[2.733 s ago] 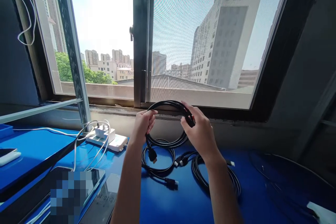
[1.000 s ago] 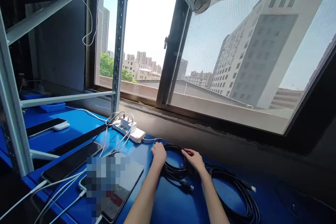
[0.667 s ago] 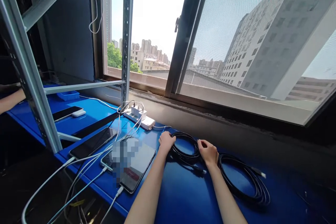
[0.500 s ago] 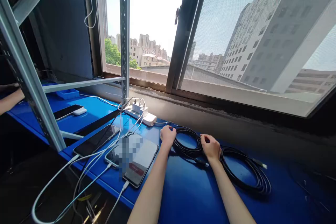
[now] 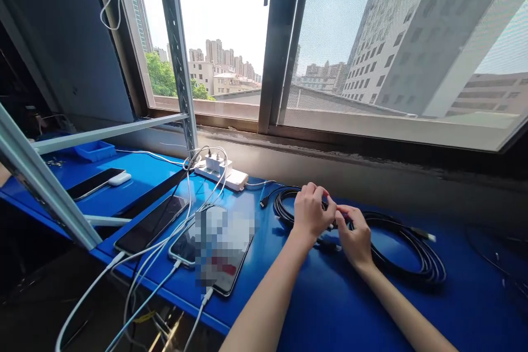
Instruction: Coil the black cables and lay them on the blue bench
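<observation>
Two coils of black cable lie on the blue shelf (image 5: 322,308) below the window. My left hand (image 5: 310,213) rests over the smaller left coil (image 5: 282,203), its fingers curled and pinched. My right hand (image 5: 355,234) sits close beside it, fingers pinched toward the left hand, at the near edge of the larger right coil (image 5: 412,247). Both hands seem to pinch something small between the coils; what it is stays hidden. A black plug end (image 5: 264,202) sticks out left of the small coil.
A white power strip (image 5: 223,173) with chargers and white leads stands left of the coils. Several phones (image 5: 150,223) lie on the shelf, one with a blurred screen (image 5: 220,247). A metal rack post (image 5: 177,60) and a blue tray (image 5: 95,149) are at the left.
The coil held up in both hands was laid on the shelf. Since half a second ago both hands moved off its rim and met between the two coils, pinched.
</observation>
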Action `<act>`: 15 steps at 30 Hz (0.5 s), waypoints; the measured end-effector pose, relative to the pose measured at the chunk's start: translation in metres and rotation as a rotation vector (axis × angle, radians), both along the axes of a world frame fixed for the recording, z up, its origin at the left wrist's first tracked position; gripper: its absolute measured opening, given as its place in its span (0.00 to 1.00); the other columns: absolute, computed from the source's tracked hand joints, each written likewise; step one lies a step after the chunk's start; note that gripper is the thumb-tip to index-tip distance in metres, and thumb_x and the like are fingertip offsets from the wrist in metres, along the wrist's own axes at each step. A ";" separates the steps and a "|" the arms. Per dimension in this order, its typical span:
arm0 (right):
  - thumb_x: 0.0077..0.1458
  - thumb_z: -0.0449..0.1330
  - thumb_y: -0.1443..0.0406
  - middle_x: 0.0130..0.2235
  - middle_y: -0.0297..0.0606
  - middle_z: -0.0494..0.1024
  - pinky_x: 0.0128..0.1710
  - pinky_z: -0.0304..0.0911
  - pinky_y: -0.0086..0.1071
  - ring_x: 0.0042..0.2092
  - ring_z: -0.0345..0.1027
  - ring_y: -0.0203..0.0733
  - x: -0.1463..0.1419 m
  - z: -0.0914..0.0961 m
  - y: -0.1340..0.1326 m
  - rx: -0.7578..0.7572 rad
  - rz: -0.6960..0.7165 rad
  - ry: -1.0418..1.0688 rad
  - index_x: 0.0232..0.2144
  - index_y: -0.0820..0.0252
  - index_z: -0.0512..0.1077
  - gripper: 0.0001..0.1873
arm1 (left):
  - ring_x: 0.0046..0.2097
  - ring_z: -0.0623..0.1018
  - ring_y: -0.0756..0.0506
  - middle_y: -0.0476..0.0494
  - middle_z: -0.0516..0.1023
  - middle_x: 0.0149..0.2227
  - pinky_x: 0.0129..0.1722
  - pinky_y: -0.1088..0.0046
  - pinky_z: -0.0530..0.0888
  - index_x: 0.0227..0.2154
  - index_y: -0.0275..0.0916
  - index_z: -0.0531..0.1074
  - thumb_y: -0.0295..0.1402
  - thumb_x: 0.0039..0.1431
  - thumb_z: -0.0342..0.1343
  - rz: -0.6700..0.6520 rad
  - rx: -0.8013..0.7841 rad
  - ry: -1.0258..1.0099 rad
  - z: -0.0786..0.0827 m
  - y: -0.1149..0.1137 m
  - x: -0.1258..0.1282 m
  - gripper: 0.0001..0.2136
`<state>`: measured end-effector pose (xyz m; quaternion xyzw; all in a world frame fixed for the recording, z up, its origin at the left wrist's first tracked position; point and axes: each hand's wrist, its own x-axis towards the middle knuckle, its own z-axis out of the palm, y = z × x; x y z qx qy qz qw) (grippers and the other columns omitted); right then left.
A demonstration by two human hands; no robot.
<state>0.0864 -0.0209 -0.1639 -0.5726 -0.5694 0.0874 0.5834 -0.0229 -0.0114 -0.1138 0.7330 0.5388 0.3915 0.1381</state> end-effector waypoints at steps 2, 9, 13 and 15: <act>0.42 0.51 0.49 0.32 0.42 0.74 0.38 0.63 0.39 0.36 0.67 0.46 0.001 -0.002 -0.010 -0.007 0.007 0.052 0.26 0.58 0.69 0.20 | 0.44 0.70 0.46 0.43 0.71 0.39 0.45 0.71 0.68 0.31 0.40 0.68 0.29 0.57 0.47 -0.082 0.021 0.062 -0.005 -0.002 0.009 0.06; 0.38 0.51 0.50 0.30 0.42 0.75 0.33 0.62 0.38 0.32 0.67 0.45 0.005 -0.007 -0.007 -0.092 -0.007 0.234 0.25 0.58 0.68 0.19 | 0.43 0.71 0.46 0.43 0.72 0.40 0.43 0.69 0.70 0.36 0.37 0.66 0.27 0.60 0.39 -0.152 -0.052 0.192 -0.027 -0.006 0.032 0.10; 0.35 0.50 0.50 0.28 0.41 0.75 0.35 0.62 0.39 0.33 0.67 0.45 0.007 -0.007 -0.001 -0.123 -0.025 0.322 0.23 0.57 0.65 0.18 | 0.43 0.71 0.46 0.43 0.72 0.40 0.45 0.69 0.69 0.38 0.37 0.66 0.27 0.60 0.39 -0.169 -0.078 0.206 -0.034 -0.006 0.038 0.11; 0.34 0.51 0.50 0.27 0.39 0.74 0.36 0.62 0.39 0.33 0.66 0.45 0.007 -0.007 0.001 -0.134 -0.027 0.359 0.22 0.57 0.64 0.17 | 0.43 0.71 0.46 0.42 0.72 0.40 0.45 0.69 0.69 0.38 0.37 0.66 0.27 0.60 0.39 -0.172 -0.088 0.213 -0.035 -0.005 0.038 0.11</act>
